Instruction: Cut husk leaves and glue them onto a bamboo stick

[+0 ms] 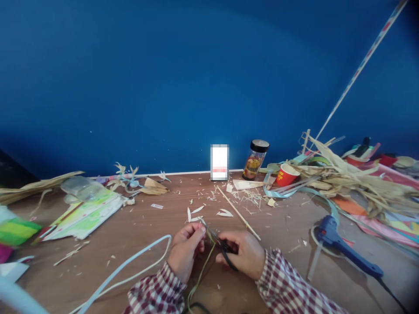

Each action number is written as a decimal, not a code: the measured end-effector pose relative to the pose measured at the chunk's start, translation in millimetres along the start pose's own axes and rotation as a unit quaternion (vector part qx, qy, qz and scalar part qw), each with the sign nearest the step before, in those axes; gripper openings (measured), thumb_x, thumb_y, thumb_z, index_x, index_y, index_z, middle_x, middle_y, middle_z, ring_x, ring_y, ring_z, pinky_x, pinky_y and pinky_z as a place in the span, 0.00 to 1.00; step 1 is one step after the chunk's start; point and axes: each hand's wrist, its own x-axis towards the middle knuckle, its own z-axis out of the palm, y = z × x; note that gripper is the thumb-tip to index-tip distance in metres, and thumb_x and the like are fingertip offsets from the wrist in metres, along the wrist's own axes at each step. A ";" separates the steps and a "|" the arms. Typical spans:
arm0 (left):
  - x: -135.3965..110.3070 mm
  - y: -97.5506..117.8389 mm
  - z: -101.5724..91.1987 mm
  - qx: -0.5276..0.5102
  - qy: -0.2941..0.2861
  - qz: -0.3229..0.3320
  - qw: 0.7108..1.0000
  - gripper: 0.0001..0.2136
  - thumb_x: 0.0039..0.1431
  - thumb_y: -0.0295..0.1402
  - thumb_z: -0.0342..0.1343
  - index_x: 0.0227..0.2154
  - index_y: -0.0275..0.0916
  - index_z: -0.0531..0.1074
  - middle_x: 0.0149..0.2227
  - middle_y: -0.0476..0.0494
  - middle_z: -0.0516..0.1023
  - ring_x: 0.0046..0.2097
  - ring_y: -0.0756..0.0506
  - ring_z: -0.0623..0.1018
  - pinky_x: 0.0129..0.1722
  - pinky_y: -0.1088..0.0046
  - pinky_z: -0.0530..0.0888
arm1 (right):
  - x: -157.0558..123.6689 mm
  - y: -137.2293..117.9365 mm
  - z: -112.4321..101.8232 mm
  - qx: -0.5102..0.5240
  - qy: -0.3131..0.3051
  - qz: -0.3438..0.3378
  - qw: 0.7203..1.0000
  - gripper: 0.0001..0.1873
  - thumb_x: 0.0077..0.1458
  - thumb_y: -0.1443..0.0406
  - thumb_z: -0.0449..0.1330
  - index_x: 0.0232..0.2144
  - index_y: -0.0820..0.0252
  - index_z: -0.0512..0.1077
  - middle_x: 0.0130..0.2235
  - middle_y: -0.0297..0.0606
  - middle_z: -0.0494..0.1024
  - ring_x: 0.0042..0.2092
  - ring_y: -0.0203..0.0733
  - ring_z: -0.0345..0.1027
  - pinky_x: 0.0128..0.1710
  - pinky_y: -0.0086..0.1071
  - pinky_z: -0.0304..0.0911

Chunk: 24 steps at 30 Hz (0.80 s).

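My left hand [187, 249] is closed in a pinch over the middle of the table, thumb against forefinger; what sits between the fingertips is too small to make out. Just to its right, my right hand [247, 254] grips black-handled scissors [225, 252], whose blades point up and left towards the left fingertips. A thin pale green strand [203, 267] runs down from beside the blades between my wrists. Beyond my hands lie several white petal-shaped pieces [225, 213], apart from both hands.
A blue glue gun [352, 253] lies at the right, near dried husks [327, 174] and a red paper cup [288, 175]. A black-lidded jar [255, 160] stands behind a thin stick [238, 213]. A painted sheet [88, 213] and a white cord [131, 250] lie left.
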 end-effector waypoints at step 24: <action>1.2 -0.3 0.2 -0.001 -0.004 -0.004 1.000 0.11 0.41 0.35 0.62 0.21 0.34 0.68 0.17 0.55 0.65 0.17 0.58 0.62 0.16 0.83 0.59 | 0.1 2.8 1.7 -0.004 0.008 -0.003 1.000 0.11 0.44 0.56 0.61 0.25 0.57 0.68 0.18 0.24 0.57 0.21 0.28 0.49 0.19 0.24 0.41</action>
